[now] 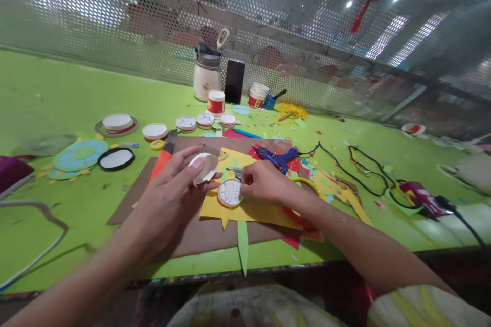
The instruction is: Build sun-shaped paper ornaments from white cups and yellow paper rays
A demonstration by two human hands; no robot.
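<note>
1. Head camera view: a yellow sheet is lying on a brown board, which is resting on a green table.
2. The person's left hand is grasping a round white piece between thumb and fingers, holding it above the left part of the yellow sheet.
3. A round disc with dark lines across its white face is lying on the yellow sheet, near its middle.
4. The right hand is curling its fingers at the disc's right edge, over the yellow sheet; whether it is pinching anything, one cannot tell.
5. A blue glue gun is lying just beyond the right hand, at the yellow sheet's far right side.
6. A pale green strip is sticking out from the yellow sheet's near edge.
7. Left of the yellow sheet, a black-rimmed lid is lying beside a blue paper ring, and a small yellow roll is resting closer in.
8. Well beyond the yellow sheet, a jug, a dark phone and a red-and-white tub are standing close together.
9. Well to the right of the yellow sheet, a purple block is lying with black cable beside it.
</note>
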